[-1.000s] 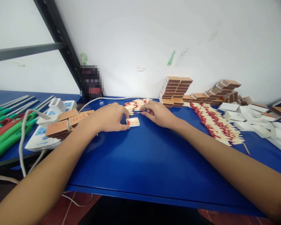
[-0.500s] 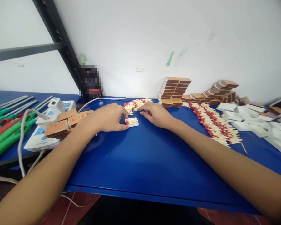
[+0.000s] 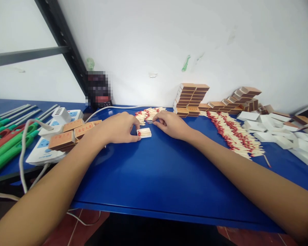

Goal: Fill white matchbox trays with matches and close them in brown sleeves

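At the far middle of the blue surface, a small white tray filled with red-tipped matches lies flat, with the left hand curled against its left end, thumb and fingertips pinching it narrowly so that it stays put. The right hand rests just right of the tray, fingers drawn close together at the near edge of a small heap of loose matches; whether it has any sticks pinched between the fingertips cannot be told from here. The tray looks like thin card, very light and easy to crush, so it is best held by its short ends or long side walls with gentle pressure and kept level, since the matches inside lie loose and would spill. The sticks themselves are thin, stiff and snap easily, and are better taken by the wooden shafts than by the heads. Further right runs a long bank of matches, with empty white trays beyond it and stacked brown sleeves against the wall. On the left sit finished boxes on a power strip, and green lighters.
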Demonstrator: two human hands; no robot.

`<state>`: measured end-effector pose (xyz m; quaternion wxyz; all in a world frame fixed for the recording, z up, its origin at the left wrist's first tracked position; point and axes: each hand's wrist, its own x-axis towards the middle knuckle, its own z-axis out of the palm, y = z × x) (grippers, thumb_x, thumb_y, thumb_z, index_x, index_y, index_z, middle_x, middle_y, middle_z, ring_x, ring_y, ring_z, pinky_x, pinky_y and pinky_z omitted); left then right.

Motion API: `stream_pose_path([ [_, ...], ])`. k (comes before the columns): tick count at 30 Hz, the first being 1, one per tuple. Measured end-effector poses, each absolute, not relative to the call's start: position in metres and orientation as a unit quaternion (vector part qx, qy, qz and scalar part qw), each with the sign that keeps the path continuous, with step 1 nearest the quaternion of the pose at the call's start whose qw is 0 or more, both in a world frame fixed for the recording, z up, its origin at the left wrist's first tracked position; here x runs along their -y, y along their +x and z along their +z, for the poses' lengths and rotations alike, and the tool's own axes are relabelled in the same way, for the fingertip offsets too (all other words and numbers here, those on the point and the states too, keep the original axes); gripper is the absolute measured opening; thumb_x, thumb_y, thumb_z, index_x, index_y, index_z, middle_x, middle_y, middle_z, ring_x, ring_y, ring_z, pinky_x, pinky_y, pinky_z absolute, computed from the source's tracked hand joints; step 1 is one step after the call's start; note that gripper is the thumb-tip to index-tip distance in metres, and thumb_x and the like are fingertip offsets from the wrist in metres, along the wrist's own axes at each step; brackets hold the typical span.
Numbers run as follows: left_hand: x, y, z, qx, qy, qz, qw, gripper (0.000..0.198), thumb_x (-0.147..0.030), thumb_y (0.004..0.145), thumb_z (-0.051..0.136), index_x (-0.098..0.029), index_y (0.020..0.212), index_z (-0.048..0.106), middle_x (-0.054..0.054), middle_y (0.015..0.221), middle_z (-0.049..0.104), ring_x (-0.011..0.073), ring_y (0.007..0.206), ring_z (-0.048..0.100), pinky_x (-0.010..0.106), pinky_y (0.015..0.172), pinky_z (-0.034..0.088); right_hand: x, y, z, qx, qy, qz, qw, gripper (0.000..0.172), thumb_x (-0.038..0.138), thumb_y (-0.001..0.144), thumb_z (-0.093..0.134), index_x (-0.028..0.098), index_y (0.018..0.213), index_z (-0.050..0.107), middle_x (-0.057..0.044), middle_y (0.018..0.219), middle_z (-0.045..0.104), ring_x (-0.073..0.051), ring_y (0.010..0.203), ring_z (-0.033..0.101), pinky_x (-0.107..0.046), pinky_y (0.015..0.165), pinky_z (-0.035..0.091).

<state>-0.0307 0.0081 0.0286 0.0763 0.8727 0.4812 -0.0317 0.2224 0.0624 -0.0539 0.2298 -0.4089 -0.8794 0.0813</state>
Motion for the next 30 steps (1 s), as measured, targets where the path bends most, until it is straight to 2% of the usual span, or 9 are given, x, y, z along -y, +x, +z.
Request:
stream_pose_path([
  [4, -0.008, -0.030, 0.029, -0.482, 0.872, -0.034, 0.072, 0.030, -0.048, 0.087, 0.074, -0.022, 0.101, 0.080, 0.004, 0.086, 0.076, 0.0214, 0.071, 0.065, 0.033, 0.064, 0.036, -0.062, 0.223, -0.050, 0.875, -0.417, 0.094, 0.229, 0.008, 0.018, 0.102, 0.065, 0.019, 0.098, 0.071, -0.004, 0.090, 0.067, -0.018, 0.078, 0.056, -0.030, 0.072, 0.037],
  [14, -0.008, -0.031, 0.029, -0.477, 0.875, -0.031, 0.076, 0.029, -0.047, 0.086, 0.074, -0.022, 0.098, 0.079, 0.004, 0.085, 0.076, 0.0209, 0.071, 0.065, 0.033, 0.063, 0.036, -0.062, 0.221, -0.050, 0.860, -0.465, 0.093, 0.188, 0.010, 0.025, 0.106, 0.063, 0.019, 0.097, 0.064, -0.008, 0.098, 0.069, -0.022, 0.086, 0.058, -0.032, 0.076, 0.039],
  [18, -0.008, -0.030, 0.029, -0.476, 0.875, -0.029, 0.079, 0.029, -0.048, 0.086, 0.074, -0.021, 0.099, 0.079, 0.004, 0.085, 0.076, 0.0206, 0.069, 0.064, 0.033, 0.062, 0.036, -0.055, 0.218, -0.045, 0.867, -0.433, 0.119, 0.215, 0.011, 0.026, 0.106, 0.063, 0.020, 0.097, 0.062, -0.007, 0.097, 0.068, -0.021, 0.086, 0.058, -0.032, 0.077, 0.040],
  [21, -0.009, -0.030, 0.028, -0.479, 0.873, -0.033, 0.080, 0.031, -0.048, 0.087, 0.074, -0.022, 0.102, 0.080, 0.004, 0.084, 0.076, 0.0205, 0.069, 0.064, 0.033, 0.063, 0.036, -0.043, 0.210, -0.041, 0.879, -0.395, 0.146, 0.226, 0.011, 0.027, 0.106, 0.062, 0.021, 0.097, 0.063, -0.006, 0.098, 0.067, -0.020, 0.084, 0.057, -0.032, 0.077, 0.040],
  [26, -0.009, -0.032, 0.028, -0.474, 0.877, -0.025, 0.078, 0.030, -0.047, 0.087, 0.075, -0.022, 0.102, 0.081, 0.004, 0.082, 0.076, 0.0206, 0.069, 0.065, 0.033, 0.063, 0.036, -0.026, 0.196, -0.036, 0.890, -0.382, 0.157, 0.194, 0.008, 0.023, 0.104, 0.064, 0.020, 0.098, 0.064, -0.005, 0.095, 0.066, -0.019, 0.082, 0.055, -0.031, 0.076, 0.038],
  [30, -0.007, -0.032, 0.033, -0.484, 0.870, -0.031, 0.087, 0.031, -0.047, 0.085, 0.077, -0.022, 0.103, 0.083, 0.004, 0.083, 0.076, 0.0199, 0.069, 0.064, 0.032, 0.062, 0.037, -0.032, 0.192, -0.039, 0.881, -0.374, 0.162, 0.240, 0.011, 0.026, 0.105, 0.064, 0.019, 0.098, 0.070, -0.002, 0.084, 0.064, -0.017, 0.076, 0.053, -0.031, 0.071, 0.036],
])
